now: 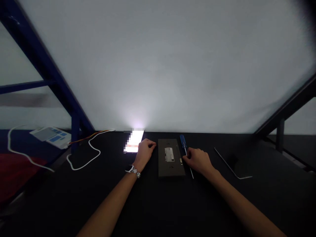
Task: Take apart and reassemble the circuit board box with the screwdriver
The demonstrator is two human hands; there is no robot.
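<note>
A flat dark grey-brown box-like unit (161, 161) with a white label (169, 154) lies on the black table between my hands. Just left of its upper edge is my left hand (145, 152), fingers curled and tips pressed together; whether they hold anything small is hidden. My right hand (199, 160) rests at the unit's right edge with fingers curled in, over the shaft of a blue-handled screwdriver (183, 141). What those fingers hold, if anything, cannot be made out. Beside my left hand, a phone-like lit screen (134, 141) glows, partly blurred out.
A bent metal rod (228, 165) lies to the right. At left are a white cable (91, 159) with coloured wires, and a printed sheet (55, 136). Blue frame bars (59, 82) and a dark frame (281, 121) flank the table, against a pale wall (172, 65).
</note>
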